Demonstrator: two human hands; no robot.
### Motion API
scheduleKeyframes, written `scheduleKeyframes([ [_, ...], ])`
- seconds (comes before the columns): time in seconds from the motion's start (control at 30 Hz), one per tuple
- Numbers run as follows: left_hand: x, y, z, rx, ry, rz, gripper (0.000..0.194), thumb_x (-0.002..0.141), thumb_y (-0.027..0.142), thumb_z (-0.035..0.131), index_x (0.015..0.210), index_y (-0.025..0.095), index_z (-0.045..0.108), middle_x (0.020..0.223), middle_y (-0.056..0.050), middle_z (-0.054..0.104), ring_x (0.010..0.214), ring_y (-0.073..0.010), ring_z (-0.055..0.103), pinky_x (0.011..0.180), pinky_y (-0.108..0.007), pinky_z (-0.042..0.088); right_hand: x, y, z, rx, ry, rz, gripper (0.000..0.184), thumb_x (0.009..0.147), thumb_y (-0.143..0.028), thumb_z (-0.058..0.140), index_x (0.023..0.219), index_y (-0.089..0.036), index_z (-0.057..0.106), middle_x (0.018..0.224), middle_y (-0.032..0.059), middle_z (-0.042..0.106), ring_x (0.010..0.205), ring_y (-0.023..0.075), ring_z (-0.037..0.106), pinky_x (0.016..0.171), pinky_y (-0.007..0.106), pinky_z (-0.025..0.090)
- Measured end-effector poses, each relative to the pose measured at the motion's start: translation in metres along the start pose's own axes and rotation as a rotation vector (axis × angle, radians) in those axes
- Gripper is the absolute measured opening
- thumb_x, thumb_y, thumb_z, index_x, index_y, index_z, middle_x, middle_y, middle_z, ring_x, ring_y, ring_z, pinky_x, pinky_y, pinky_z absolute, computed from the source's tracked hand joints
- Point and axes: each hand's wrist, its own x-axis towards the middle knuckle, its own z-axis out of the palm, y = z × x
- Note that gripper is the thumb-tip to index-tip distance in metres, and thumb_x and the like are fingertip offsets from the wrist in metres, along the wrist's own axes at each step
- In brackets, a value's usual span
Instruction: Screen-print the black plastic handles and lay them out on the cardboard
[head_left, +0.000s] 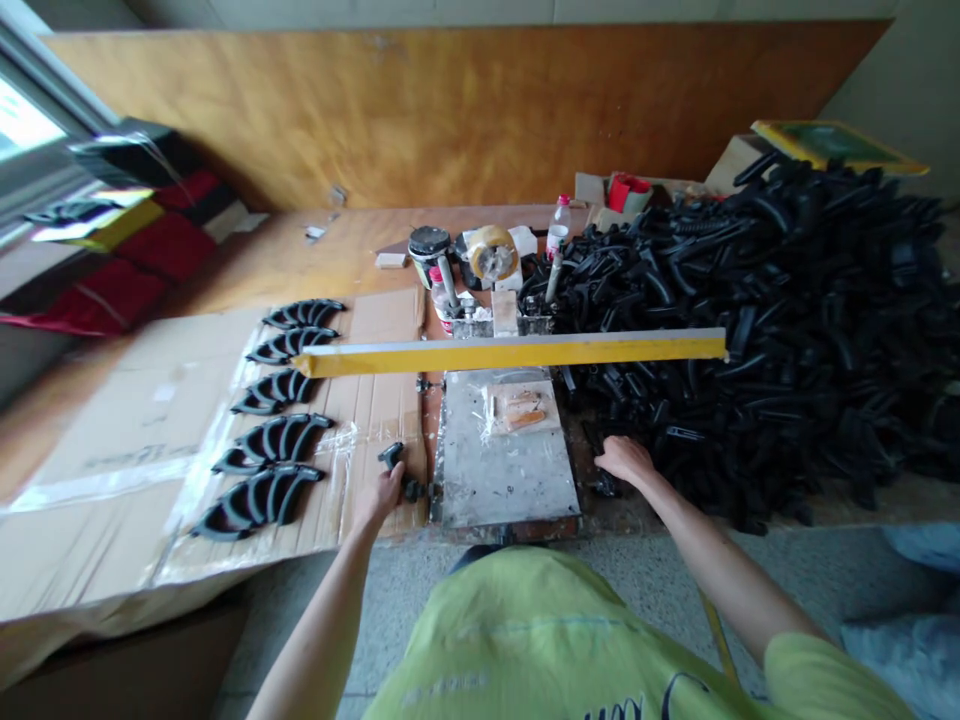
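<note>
My left hand (385,492) is closed around a black plastic handle (391,455), whose wider end sticks out above the fingers over the cardboard. At the near left edge of the large heap of black plastic handles (750,400), my right hand (626,459) has its fingers closed on a dark handle (604,486), partly hidden by the hand. Between both hands lies a grey metal plate (502,480) with a clear taped patch and an orange-brown handle-shaped pad (525,412) on it. A yellow-edged frame or bar (510,354) spans above the plate's far end.
Several fanned rows of black curved handles (259,500) lie on the cardboard sheet (367,400) at left. Behind the plate stand a paint tub (428,244), a tape roll (491,255) and a bottle (559,226). Red and black boxes (165,240) sit far left.
</note>
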Motion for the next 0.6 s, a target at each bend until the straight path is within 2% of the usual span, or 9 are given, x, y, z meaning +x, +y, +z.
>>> scheduleKeyframes([
  [0.1,-0.002,0.006,-0.007,0.095,0.001,-0.071,0.045,0.081,0.057,0.044,0.066,0.018,0.062,0.052,-0.010,0.061,0.071,-0.0314,0.067,0.068,-0.038,0.046,-0.004,-0.004,-0.017,0.138,0.146,-0.014,0.023,0.077,-0.029,0.060,0.095,-0.016,0.067,0.090,0.0134,0.072,0.085,0.0265,0.070,0.066,0.028,0.048],
  [0.2,-0.006,0.026,-0.025,0.141,0.059,-0.052,0.044,0.079,0.059,0.048,0.063,0.019,0.058,0.055,-0.010,0.061,0.077,-0.0326,0.066,0.072,-0.039,0.044,-0.002,-0.021,-0.046,0.533,0.334,-0.133,0.041,0.079,-0.035,0.060,0.117,-0.020,0.057,0.081,0.0038,0.069,0.065,0.0183,0.068,0.058,0.025,0.050],
  [0.27,-0.008,0.050,-0.039,0.066,0.111,0.042,0.045,0.081,0.060,0.046,0.064,0.020,0.057,0.055,-0.007,0.060,0.070,-0.0275,0.064,0.068,-0.035,0.044,0.004,-0.044,-0.059,0.817,0.348,-0.288,0.043,0.081,-0.045,0.058,0.118,-0.022,0.054,0.071,-0.0017,0.064,0.056,0.0155,0.065,0.053,0.024,0.050],
  [0.33,-0.010,0.080,-0.052,-0.112,0.153,0.158,0.046,0.084,0.061,0.042,0.072,0.020,0.058,0.056,-0.003,0.059,0.059,-0.0197,0.060,0.059,-0.028,0.043,0.012,-0.073,-0.060,0.954,0.292,-0.383,0.041,0.081,-0.052,0.057,0.108,-0.022,0.057,0.062,-0.0039,0.059,0.052,0.0160,0.064,0.049,0.024,0.050],
  [0.4,-0.015,0.113,-0.064,-0.373,0.179,0.267,0.045,0.085,0.061,0.042,0.081,0.019,0.058,0.055,0.001,0.058,0.050,-0.0137,0.054,0.051,-0.023,0.040,0.021,-0.101,-0.054,0.926,0.262,-0.359,0.037,0.083,-0.054,0.056,0.100,-0.021,0.059,0.061,-0.0031,0.060,0.052,0.0164,0.063,0.050,0.025,0.049],
  [0.47,-0.023,0.144,-0.074,-0.633,0.215,0.377,0.041,0.083,0.059,0.049,0.082,0.019,0.057,0.053,0.003,0.055,0.044,-0.0102,0.048,0.046,-0.021,0.037,0.026,-0.122,-0.044,0.779,0.314,-0.287,0.036,0.085,-0.054,0.055,0.097,-0.021,0.060,0.068,0.0004,0.065,0.060,0.0178,0.065,0.057,0.027,0.050],
  [0.53,-0.034,0.168,-0.082,-0.814,0.242,0.473,0.037,0.082,0.055,0.054,0.076,0.019,0.055,0.051,0.004,0.053,0.042,-0.0083,0.045,0.044,-0.019,0.035,0.026,-0.132,-0.037,0.604,0.389,-0.234,0.039,0.087,-0.056,0.053,0.100,-0.021,0.060,0.078,0.0046,0.069,0.075,0.0211,0.068,0.067,0.030,0.051],
  [0.6,-0.045,0.186,-0.087,-0.943,0.255,0.553,0.037,0.083,0.053,0.053,0.072,0.018,0.054,0.052,0.004,0.053,0.042,-0.0076,0.045,0.043,-0.019,0.035,0.023,-0.134,-0.034,0.472,0.420,-0.213,0.047,0.088,-0.060,0.050,0.112,-0.021,0.058,0.086,0.0075,0.070,0.085,0.0243,0.068,0.074,0.033,0.050],
])
